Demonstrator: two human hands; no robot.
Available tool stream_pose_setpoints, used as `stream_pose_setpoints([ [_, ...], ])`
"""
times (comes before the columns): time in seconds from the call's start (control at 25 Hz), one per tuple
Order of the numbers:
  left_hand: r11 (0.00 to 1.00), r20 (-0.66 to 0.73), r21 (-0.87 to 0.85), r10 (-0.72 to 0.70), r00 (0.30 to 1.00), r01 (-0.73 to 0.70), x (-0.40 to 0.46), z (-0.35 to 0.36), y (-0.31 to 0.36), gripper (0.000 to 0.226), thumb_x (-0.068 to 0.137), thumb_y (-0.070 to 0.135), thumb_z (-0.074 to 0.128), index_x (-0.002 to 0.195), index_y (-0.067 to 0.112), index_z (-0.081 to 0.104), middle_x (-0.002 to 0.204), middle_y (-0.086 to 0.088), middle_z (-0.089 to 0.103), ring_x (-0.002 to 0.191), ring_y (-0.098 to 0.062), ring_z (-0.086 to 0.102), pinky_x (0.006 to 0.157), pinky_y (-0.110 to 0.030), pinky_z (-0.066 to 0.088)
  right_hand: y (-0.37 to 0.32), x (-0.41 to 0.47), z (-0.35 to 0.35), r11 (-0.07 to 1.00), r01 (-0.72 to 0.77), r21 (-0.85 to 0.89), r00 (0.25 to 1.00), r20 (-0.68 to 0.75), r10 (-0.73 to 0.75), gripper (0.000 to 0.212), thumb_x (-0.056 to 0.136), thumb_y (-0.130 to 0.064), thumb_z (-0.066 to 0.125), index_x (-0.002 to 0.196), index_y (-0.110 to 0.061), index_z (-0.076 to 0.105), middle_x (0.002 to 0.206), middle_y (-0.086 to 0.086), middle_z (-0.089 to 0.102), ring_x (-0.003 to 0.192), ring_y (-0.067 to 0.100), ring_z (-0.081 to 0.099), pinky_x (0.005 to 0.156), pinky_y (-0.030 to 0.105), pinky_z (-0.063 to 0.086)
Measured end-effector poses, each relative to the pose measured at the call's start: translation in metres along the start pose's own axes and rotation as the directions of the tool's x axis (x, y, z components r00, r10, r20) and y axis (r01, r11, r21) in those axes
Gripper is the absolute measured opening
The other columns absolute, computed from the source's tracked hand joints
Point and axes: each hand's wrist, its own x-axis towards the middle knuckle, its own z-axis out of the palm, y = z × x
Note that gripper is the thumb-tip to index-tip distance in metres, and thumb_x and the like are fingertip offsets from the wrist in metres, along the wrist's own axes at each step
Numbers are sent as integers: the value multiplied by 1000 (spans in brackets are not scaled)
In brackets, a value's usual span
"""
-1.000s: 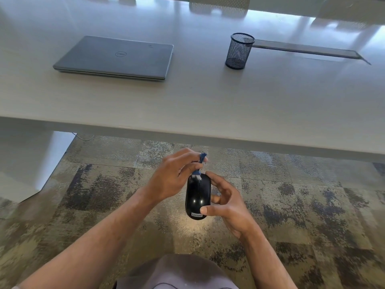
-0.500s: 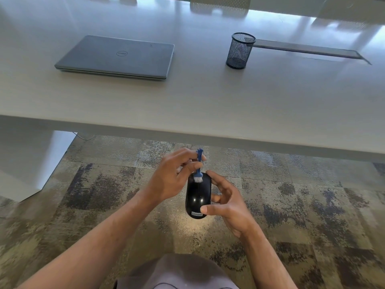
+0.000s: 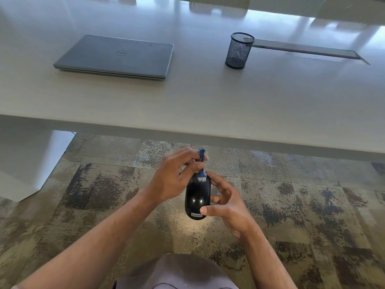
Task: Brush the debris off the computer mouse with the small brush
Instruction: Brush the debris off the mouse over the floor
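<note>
Right now my left hand (image 3: 173, 176) pinches the small brush (image 3: 201, 166) between thumb and fingertips, its blue handle standing nearly upright and its pale bristles resting on the far end of the computer mouse (image 3: 197, 197). My other fingers on that hand are curled loosely behind the handle.

My right hand (image 3: 227, 202) holds the mouse from the right side: the thumb presses on its near end, just beside the white brand label, the forefinger reaches along the far right edge close to the bristles, and the remaining fingers curve under and around the body. The mouse is black and glossy, with two bright glints on its back, and I hold it in the air above the patterned carpet (image 3: 302, 215), near my lap and in front of the near edge of the worktop (image 3: 208, 105).

Further out, on the pale worktop, a closed grey laptop (image 3: 116, 56) lies at the far left. A black mesh pen cup (image 3: 239, 50) stands upright at the far right, well apart from the laptop, with a long flat grey strip (image 3: 308, 50) set into the surface running rightward from behind it. A thin cable (image 3: 82, 136) shows on the floor under the left of the worktop.
</note>
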Motion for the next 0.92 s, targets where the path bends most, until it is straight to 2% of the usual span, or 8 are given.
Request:
stream_pose_setpoints([
  [0.2,997,15,60,-47,999,46,2,0,-7,17,96,25,60,111,23,68,100,11,66,80,-2,66,74,-11,51,1,0,0,1000,2,-3,1000,7,-2,87,55,0,91,133,-31,66,142,-3,63,113,40,70,86,50,60],
  [0.36,992,-46,50,-112,993,115,6,1,-7,18,96,18,64,111,27,68,105,10,69,86,-1,68,74,-9,51,0,0,-1,1000,1,4,1000,4,-1,87,55,0,91,131,-33,67,143,-2,62,113,39,71,86,49,60],
  [0.44,989,-29,-27,-149,988,148,6,0,-4,18,95,26,65,111,34,67,107,15,69,87,-2,70,74,-14,54,-1,1,-3,1000,-1,12,1000,-1,1,86,55,0,91,131,-33,66,143,-2,63,113,39,71,85,48,60],
  [0.56,982,41,-62,-174,984,176,5,1,-1,17,94,36,62,110,37,66,107,11,70,86,-10,71,76,-23,58,-1,1,-5,1000,-5,16,1000,3,5,88,56,2,90,135,-29,64,143,-3,62,112,40,71,85,50,60],
  [0.68,991,38,5,-134,990,134,7,0,-7,17,95,26,64,111,30,68,103,15,68,83,-3,70,74,-13,53,1,1,-5,1000,-3,3,1000,7,3,87,58,5,89,135,-28,64,142,-2,63,113,41,70,87,53,60],
  [0.8,987,13,79,-139,990,138,6,2,-14,18,96,13,65,111,19,70,103,7,68,84,1,68,72,-6,49,4,0,-4,1000,-20,-2,1000,-2,20,92,55,2,91,138,-23,61,144,0,62,114,42,70,89,57,59],
  [0.92,976,-59,40,-210,976,213,5,1,-13,19,96,16,65,110,29,68,101,8,70,84,-3,69,70,-9,52,4,-1,-4,1000,-16,1,1000,-1,16,92,55,1,90,138,-23,61,143,0,62,114,41,70,90,56,59],
])
